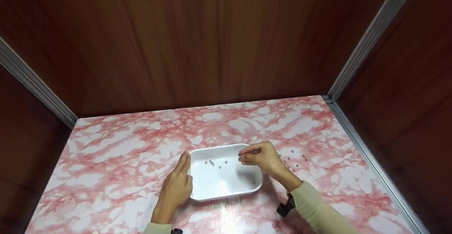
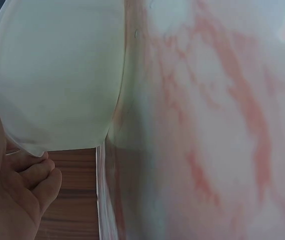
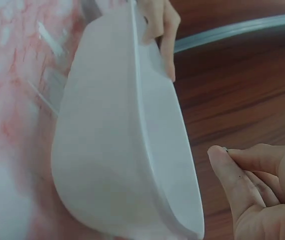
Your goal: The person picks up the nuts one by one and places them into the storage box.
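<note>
right hand (image 1: 263, 156) pinches tiny metal nut (image 3: 225, 149) above white tray's (image 1: 212, 183) right end

nut mostly hidden by fingertips. tray directly below, long axis roughly left-right; right hand nearer that end. left hand (image 1: 176, 186) not grasping, straight fingers against left rim. loose nuts (image 1: 212, 163) in tray lie left of pinch; table nuts (image 1: 297, 165) right.

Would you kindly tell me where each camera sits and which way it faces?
Head: worn there, facing forward and down at the tray and table; left hand, right hand and sleeves show.
Left wrist: worn there, facing the tray's side and the table; the left hand partly shows.
Right wrist: worn there, facing the tray's side; both hands show.
Both wrist views share the tray, table and left hand.
</note>
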Demonstrator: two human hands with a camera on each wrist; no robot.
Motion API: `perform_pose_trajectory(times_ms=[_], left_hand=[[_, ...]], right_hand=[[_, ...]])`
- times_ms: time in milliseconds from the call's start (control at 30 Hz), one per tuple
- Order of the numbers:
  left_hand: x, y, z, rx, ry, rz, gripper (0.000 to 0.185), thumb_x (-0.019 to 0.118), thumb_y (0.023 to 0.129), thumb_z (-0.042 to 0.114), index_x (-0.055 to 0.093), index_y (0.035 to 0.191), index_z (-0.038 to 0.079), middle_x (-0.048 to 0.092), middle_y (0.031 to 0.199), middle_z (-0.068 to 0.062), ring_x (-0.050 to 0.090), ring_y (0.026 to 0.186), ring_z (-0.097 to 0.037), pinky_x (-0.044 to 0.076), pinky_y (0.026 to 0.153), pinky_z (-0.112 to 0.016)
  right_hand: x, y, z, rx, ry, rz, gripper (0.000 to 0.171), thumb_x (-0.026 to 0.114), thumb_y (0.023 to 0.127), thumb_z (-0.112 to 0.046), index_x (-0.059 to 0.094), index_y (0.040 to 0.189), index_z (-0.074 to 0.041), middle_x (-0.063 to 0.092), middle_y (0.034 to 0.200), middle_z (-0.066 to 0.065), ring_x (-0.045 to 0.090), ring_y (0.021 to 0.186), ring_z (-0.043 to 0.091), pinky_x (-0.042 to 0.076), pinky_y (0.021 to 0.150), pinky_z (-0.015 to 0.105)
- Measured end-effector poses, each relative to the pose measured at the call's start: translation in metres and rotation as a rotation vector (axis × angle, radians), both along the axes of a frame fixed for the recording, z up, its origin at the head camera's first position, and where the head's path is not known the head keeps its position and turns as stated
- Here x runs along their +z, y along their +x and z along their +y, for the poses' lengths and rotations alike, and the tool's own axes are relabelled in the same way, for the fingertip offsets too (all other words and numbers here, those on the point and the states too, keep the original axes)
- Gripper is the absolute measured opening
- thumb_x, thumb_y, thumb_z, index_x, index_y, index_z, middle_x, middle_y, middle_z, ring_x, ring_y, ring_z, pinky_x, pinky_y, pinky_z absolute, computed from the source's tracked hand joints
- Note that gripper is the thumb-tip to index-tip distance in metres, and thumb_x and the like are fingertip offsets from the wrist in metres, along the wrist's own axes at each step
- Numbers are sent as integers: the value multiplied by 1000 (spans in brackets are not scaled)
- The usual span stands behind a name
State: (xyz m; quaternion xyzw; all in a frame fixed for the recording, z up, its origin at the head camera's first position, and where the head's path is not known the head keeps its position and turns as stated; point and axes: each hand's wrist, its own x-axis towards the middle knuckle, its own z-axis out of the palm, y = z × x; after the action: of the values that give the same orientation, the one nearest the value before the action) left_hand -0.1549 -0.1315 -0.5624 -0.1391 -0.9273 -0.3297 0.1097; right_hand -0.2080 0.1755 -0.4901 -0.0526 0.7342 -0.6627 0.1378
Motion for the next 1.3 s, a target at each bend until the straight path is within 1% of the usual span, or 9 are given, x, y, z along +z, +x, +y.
perform_pose_trajectory(times_ms=[133, 233, 867, 933, 1000, 1100, 1200, 1267, 1300], left_hand=[[0, 0, 0, -9, 19, -1, 60, 51, 97, -1, 39, 155, -12, 35, 167, -29, 33, 57, -5, 38, 47, -17], [0, 0, 0, 0, 6, 9, 60, 53, 97, -1, 40, 155, -12, 36, 167, -28, 28, 56, 0, 37, 46, -17], [2, 0, -1, 9, -22, -36, 61, 53, 100, 4, 38, 158, -7, 33, 170, -23, 27, 51, 0, 36, 46, -17], [1, 0, 0, 2, 5, -12, 60, 52, 99, 1, 38, 156, -10, 34, 168, -26, 55, 62, -7, 41, 51, -18], [0, 0, 1, -3, 22, 13, 59, 52, 98, -1, 40, 155, -12, 36, 167, -28, 74, 94, -24, 44, 55, -19], [-3, -1, 2, -4, 38, 43, 58, 51, 97, -3, 41, 153, -14, 38, 165, -30, 62, 131, -44, 45, 59, -20], [-2, 0, 2, 3, 26, 27, 59, 52, 97, -1, 40, 155, -12, 37, 166, -28, 69, 106, -38, 41, 54, -19], [-3, 0, 2, 6, 28, 23, 60, 52, 97, -1, 40, 155, -11, 37, 166, -27, 68, 104, -36, 39, 53, -18], [-2, 0, 1, 6, 30, 18, 60, 52, 97, -1, 40, 155, -11, 37, 167, -27, 67, 92, -32, 39, 52, -18]], right_hand=[[-3, -4, -7, 12, 2, -27, 22, 69, 92, 9, 72, 112, 18, 75, 111, 35, 81, 87, 18, 66, 86, 34], [-5, -6, -12, 14, 6, -45, 22, 68, 92, 11, 71, 112, 19, 74, 111, 36, 81, 85, 18, 67, 84, 33], [-6, -28, -34, 27, 62, -147, 24, 69, 91, 11, 71, 113, 19, 79, 103, 29, 80, 81, 18, 67, 81, 32], [-6, -30, -35, 32, 70, -146, 22, 69, 90, 11, 72, 111, 18, 79, 101, 28, 79, 80, 17, 67, 80, 31], [-6, -31, -36, 34, 74, -148, 20, 70, 90, 11, 73, 109, 16, 79, 101, 27, 79, 80, 18, 67, 79, 32], [-9, -32, -37, 34, 80, -140, 18, 70, 90, 10, 74, 107, 15, 78, 101, 29, 79, 81, 19, 67, 80, 33], [-10, -31, -38, 23, 102, -128, 17, 71, 90, 10, 75, 106, 13, 78, 103, 29, 80, 83, 21, 67, 82, 35], [-10, -31, -38, 17, 116, -121, 15, 71, 90, 9, 76, 104, 12, 78, 104, 30, 80, 85, 23, 67, 83, 36], [-10, -30, -38, 15, 120, -119, 15, 71, 90, 9, 77, 103, 11, 78, 105, 30, 81, 86, 24, 67, 83, 37]])
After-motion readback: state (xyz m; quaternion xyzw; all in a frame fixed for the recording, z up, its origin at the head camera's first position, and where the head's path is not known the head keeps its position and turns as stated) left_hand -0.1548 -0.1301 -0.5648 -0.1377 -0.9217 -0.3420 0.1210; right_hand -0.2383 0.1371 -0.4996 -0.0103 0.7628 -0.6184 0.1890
